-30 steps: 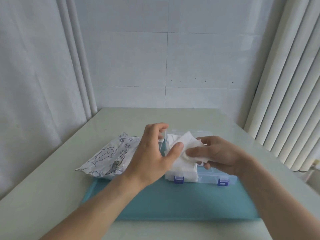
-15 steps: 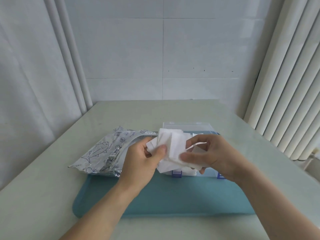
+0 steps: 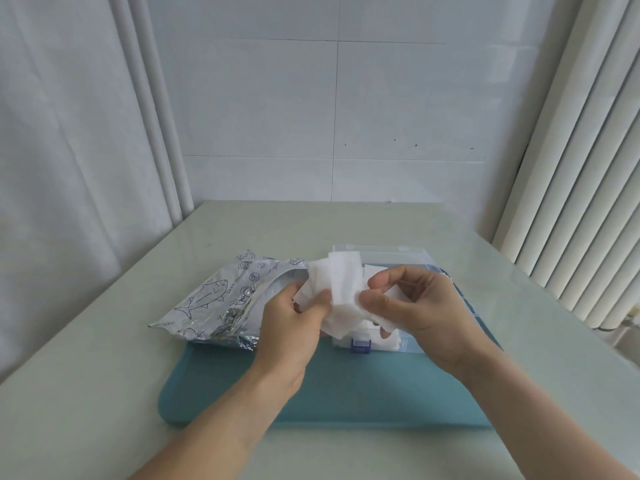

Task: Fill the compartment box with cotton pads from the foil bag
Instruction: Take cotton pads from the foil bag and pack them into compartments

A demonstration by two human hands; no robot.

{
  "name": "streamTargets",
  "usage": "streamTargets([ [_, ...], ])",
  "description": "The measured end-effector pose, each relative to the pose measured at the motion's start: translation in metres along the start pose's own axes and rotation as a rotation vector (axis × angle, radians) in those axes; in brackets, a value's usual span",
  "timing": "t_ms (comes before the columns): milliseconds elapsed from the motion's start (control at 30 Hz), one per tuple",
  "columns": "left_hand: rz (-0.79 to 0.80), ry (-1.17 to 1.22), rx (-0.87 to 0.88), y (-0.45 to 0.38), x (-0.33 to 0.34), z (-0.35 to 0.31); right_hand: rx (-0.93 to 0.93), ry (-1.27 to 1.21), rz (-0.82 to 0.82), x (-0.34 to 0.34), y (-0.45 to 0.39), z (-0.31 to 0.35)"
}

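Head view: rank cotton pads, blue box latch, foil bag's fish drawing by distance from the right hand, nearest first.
1. Cotton pads: pinched in the right hand, also held by the left hand.
2. Blue box latch: just below and left of that hand, on the compartment box front edge.
3. Fish drawing: far left, on the foil bag, beyond the left hand.
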State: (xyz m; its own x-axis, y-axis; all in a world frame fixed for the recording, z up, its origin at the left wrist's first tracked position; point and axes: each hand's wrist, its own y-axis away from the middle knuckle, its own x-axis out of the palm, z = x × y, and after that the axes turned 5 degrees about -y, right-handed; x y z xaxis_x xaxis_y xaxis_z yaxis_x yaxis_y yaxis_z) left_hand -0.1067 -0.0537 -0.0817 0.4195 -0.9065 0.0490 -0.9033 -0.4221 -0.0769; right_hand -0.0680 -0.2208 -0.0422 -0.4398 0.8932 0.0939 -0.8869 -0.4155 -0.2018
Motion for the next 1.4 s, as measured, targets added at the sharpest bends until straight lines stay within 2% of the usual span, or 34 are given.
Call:
streamTargets([
  [167, 0.1, 0.154, -0.085, 0.005, 0.004, -0.009, 0.033, 0.097, -0.158, 0.007, -0.001, -0.01],
  [233, 0.113, 0.114, -0.047, 0.004, 0.005, -0.007, 0.064, 0.118, -0.168, 0.007, -0.001, -0.012],
  [333, 0.062, -0.048, 0.059, 0.003, 0.005, 0.001, 0.113, 0.13, -0.096, 0.004, 0.002, -0.009],
  [433, -0.001, -0.075, 0.061, 0.0, 0.002, 0.005, 0.167, 0.228, 0.026, -0.005, 0.003, 0.0],
  [600, -0.067, -0.128, 0.071, -0.005, -0.004, 0.004, 0.165, 0.279, 0.037, -0.023, -0.001, 0.011],
  [700, 0.061, -0.282, 0.122, -0.005, -0.006, 0.005, 0.08, 0.221, 0.073, -0.03, 0.0, 0.018],
  [800, 0.233, -0.35, 0.174, 0.001, -0.004, 0.004, -0.023, 0.369, 0.087, -0.03, 0.0, 0.02],
  [933, 0.428, -0.265, 0.119, 0.005, -0.002, -0.003, -0.154, 0.56, 0.029, -0.028, -0.001, 0.015],
  [1067, 0.507, -0.171, 0.044, 0.002, -0.004, -0.001, -0.173, 0.598, -0.002, -0.026, 0.001, 0.013],
  [1167, 0.413, -0.244, 0.114, 0.006, -0.002, 0.001, -0.182, 0.552, -0.047, -0.021, -0.001, 0.008],
  [1300, 0.29, -0.211, 0.104, 0.002, -0.002, 0.006, -0.207, 0.416, -0.27, -0.025, -0.005, 0.011],
  [1400, 0.245, -0.209, 0.09, 0.001, -0.003, 0.006, -0.233, 0.176, -0.165, -0.025, 0.0, 0.02],
])
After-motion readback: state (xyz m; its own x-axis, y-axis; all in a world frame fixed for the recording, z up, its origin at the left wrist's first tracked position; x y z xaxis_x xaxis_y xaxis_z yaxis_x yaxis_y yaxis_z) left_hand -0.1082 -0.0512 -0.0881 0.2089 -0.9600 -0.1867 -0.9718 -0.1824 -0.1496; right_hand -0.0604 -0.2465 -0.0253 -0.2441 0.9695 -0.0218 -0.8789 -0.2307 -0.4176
